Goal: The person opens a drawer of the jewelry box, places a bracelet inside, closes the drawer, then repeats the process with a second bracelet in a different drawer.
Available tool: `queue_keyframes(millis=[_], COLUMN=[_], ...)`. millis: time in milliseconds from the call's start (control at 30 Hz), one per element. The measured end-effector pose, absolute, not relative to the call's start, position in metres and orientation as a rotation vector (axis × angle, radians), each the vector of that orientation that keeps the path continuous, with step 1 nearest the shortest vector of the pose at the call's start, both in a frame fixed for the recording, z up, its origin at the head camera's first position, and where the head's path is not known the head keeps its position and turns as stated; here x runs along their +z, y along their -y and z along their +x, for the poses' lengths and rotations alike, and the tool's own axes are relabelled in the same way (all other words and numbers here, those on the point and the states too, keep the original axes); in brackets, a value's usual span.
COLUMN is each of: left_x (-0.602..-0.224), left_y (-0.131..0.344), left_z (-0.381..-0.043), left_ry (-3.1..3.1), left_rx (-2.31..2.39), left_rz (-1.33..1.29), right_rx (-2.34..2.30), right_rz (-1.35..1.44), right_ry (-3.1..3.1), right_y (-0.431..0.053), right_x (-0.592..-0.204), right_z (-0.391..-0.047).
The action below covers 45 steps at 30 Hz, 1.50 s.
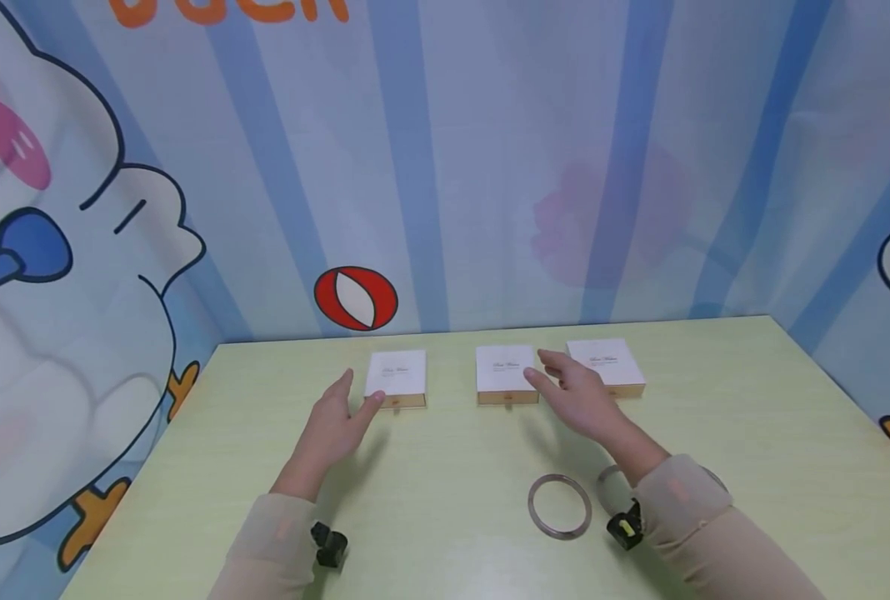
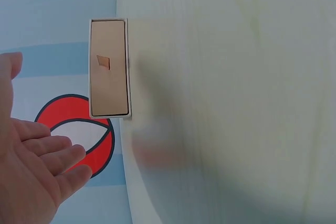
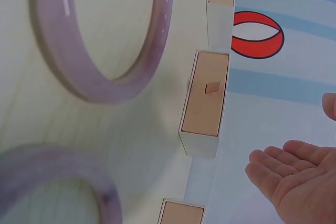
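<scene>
Hovering above the table (image 1: 430,517), the left hand (image 1: 332,429) is spreading thumb and fingers wide beside the left drawer box (image 1: 397,375), holding nothing. The right hand (image 1: 576,396), also wide and empty, is hanging by the middle drawer box (image 1: 503,371) and right drawer box (image 1: 601,360). All three are standing in a far row, each tan drawer front (image 3: 202,114) seemingly pushed in; their contents are not showing. On the near right, the left bangle (image 1: 560,535) is lying loose beside the right bangle (image 3: 58,157), which the right sleeve (image 1: 685,496) is partly covering. Handling is apparently only beginning: drawers and bangles are all awaiting attention.
</scene>
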<state>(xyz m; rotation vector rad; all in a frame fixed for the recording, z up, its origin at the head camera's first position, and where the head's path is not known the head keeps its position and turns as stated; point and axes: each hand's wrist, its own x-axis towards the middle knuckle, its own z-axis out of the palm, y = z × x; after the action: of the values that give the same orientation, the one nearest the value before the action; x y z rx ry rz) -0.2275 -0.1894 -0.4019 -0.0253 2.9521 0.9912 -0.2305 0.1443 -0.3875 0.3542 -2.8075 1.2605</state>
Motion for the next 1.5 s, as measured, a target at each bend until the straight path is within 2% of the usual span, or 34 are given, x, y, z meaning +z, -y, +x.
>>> queue_keyframes(millis=[1500], left_x=[-0.409], left_y=[0.187], left_z=[-0.232], left_ry=[-2.94], left_rx=[1.046], left_rz=[-0.022], right_rx=[1.34], right_rz=[0.412], right_ry=[2.799], right_y=[-0.11], right_x=[-0.395], right_z=[-0.232])
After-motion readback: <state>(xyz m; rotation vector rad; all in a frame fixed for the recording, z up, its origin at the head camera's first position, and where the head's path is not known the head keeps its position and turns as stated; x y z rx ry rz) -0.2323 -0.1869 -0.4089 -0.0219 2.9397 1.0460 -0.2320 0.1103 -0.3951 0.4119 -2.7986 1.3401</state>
